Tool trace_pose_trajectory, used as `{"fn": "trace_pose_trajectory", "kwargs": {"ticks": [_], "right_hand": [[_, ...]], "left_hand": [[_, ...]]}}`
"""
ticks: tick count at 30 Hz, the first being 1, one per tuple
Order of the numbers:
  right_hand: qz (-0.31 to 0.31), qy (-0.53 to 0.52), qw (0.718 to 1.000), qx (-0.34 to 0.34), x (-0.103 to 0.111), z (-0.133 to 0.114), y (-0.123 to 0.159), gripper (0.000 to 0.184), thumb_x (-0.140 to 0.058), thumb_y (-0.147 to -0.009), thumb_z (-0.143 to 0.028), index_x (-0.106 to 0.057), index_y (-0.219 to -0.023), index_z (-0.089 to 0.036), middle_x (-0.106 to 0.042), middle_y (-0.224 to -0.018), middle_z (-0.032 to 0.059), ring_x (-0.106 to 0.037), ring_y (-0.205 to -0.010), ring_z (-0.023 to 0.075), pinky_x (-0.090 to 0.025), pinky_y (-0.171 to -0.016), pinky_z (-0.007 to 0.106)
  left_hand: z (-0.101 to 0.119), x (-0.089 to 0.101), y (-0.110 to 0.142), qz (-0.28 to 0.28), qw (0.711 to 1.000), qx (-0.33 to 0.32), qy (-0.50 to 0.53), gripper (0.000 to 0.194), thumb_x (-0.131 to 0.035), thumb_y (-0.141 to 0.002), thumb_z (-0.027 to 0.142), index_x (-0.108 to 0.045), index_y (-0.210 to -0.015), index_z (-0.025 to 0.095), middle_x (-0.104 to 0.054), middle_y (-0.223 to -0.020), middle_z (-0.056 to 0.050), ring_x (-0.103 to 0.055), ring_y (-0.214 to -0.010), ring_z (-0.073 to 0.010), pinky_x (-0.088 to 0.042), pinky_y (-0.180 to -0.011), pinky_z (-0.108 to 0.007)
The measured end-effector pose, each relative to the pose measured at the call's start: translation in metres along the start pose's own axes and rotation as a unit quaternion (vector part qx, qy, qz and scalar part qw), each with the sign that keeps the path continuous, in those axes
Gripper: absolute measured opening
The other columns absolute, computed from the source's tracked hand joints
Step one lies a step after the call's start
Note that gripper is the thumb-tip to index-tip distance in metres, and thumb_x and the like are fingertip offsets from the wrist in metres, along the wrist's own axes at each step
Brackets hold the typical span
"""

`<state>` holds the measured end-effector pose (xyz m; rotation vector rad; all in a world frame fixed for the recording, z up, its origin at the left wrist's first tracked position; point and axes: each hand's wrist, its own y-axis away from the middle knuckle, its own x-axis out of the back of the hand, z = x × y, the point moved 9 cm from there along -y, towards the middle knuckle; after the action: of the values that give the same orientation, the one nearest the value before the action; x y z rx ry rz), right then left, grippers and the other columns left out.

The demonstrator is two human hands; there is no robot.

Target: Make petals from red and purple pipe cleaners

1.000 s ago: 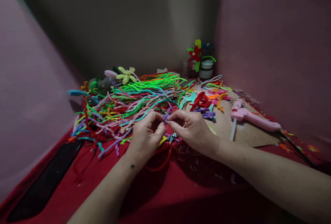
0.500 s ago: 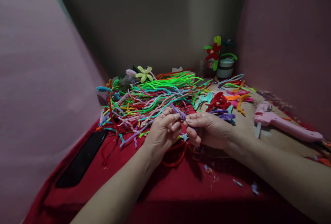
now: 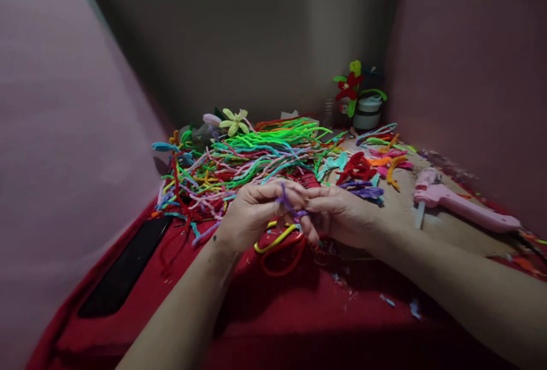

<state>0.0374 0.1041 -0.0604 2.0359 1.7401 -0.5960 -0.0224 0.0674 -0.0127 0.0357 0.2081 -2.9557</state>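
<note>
Between my two hands is a purple pipe cleaner [image 3: 289, 206], bent and twisted, its ends showing at the fingers. My left hand [image 3: 252, 213] pinches it from the left with thumb and fingers. My right hand [image 3: 344, 216] grips it from the right, fingertips meeting those of the left hand. Just below them, scissors with red and yellow handles [image 3: 282, 264] lie on the red cloth [image 3: 342, 324]; their blades are hidden. Behind the hands spreads a heap of many-coloured pipe cleaners [image 3: 256, 159].
A pink glue gun [image 3: 465, 202] rests on a cardboard sheet [image 3: 401, 216] at right. Bent red pieces [image 3: 358, 169] and purple pieces [image 3: 367, 191] lie near my right hand. A black phone [image 3: 126, 267] lies at left. A lidded cup [image 3: 367, 113] and pipe-cleaner flowers [image 3: 349, 86] stand behind.
My left hand has turned and closed in against the right, and the purple pipe cleaner has shifted with the fingers. More of the scissors' handles shows. The whole view has shifted slightly.
</note>
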Motion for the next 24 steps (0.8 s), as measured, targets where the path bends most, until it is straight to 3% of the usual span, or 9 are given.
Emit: {"fn": "trace_pose_trajectory", "kwargs": {"ticks": [3,7,10,14,18,21,24], "right_hand": [[0.084,0.046,0.994,0.059,0.013,-0.011,-0.002,0.017,-0.063,-0.074,-0.028,-0.054,-0.073,-0.013,-0.063,-0.06,0.002,-0.058,-0.046,0.0087,-0.044,-0.046,0.018],[0.18,0.134,0.969,0.107,0.022,-0.022,0.003,0.012,-0.055,-0.08,-0.026,-0.05,-0.076,-0.016,-0.062,-0.058,0.0002,-0.057,-0.044,0.0093,-0.043,-0.045,0.02],[0.228,0.17,0.952,0.115,0.025,-0.024,0.007,0.008,-0.052,-0.081,-0.024,-0.048,-0.077,-0.018,-0.06,-0.055,-0.0021,-0.056,-0.042,0.0099,-0.042,-0.044,0.021],[0.209,0.111,0.962,0.136,0.028,-0.025,0.005,0.013,-0.06,-0.075,-0.025,-0.05,-0.074,-0.017,-0.061,-0.06,-0.0016,-0.058,-0.052,0.0108,-0.045,-0.055,0.024],[0.181,-0.019,0.962,0.205,0.034,-0.039,0.007,0.017,-0.068,-0.07,-0.025,-0.053,-0.075,-0.018,-0.064,-0.079,-0.0007,-0.057,-0.069,0.0094,-0.044,-0.068,0.024],[0.095,-0.064,0.973,0.198,0.018,-0.043,0.006,0.013,-0.065,-0.075,-0.026,-0.054,-0.077,-0.02,-0.063,-0.082,-0.0025,-0.051,-0.057,0.0064,-0.042,-0.058,0.023],[0.041,-0.068,0.98,0.182,0.002,-0.039,0.005,0.013,-0.064,-0.076,-0.025,-0.053,-0.075,-0.019,-0.056,-0.07,-0.0044,-0.042,-0.047,0.0048,-0.037,-0.048,0.02]], "left_hand": [[-0.012,0.007,-0.004,0.054,0.997,0.049,0.032,0.035,-0.069,-0.069,0.025,-0.059,-0.102,0.02,-0.061,-0.081,-0.003,-0.057,-0.059,-0.0103,-0.045,-0.051,-0.021],[-0.025,0.004,-0.006,0.057,0.992,0.094,0.06,0.032,-0.061,-0.075,0.042,-0.056,-0.093,0.016,-0.055,-0.062,0.001,-0.051,-0.047,-0.0085,-0.041,-0.041,-0.018],[-0.023,-0.001,-0.005,0.049,0.995,0.084,0.028,0.029,-0.065,-0.073,0.039,-0.058,-0.088,0.015,-0.057,-0.063,0.0,-0.053,-0.05,-0.0095,-0.042,-0.043,-0.019],[-0.02,0.005,-0.006,0.094,0.994,0.058,0.026,0.014,-0.069,-0.07,0.023,-0.061,-0.076,0.014,-0.061,-0.067,0.001,-0.053,-0.052,-0.0061,-0.042,-0.046,-0.016],[-0.029,0.028,-0.008,0.211,0.957,0.073,0.186,0.006,-0.061,-0.076,0.015,-0.058,-0.073,0.012,-0.062,-0.065,-0.001,-0.048,-0.043,-0.0026,-0.038,-0.038,-0.011],[-0.033,0.04,-0.008,0.274,0.916,0.072,0.285,0.015,-0.049,-0.084,0.011,-0.053,-0.07,0.012,-0.057,-0.059,-0.001,-0.046,-0.039,-0.0014,-0.033,-0.033,-0.009],[-0.029,0.044,-0.01,0.286,0.907,0.064,0.303,0.023,-0.04,-0.089,0.012,-0.05,-0.068,0.012,-0.056,-0.059,-0.001,-0.044,-0.037,-0.0002,-0.027,-0.029,-0.008]]}}
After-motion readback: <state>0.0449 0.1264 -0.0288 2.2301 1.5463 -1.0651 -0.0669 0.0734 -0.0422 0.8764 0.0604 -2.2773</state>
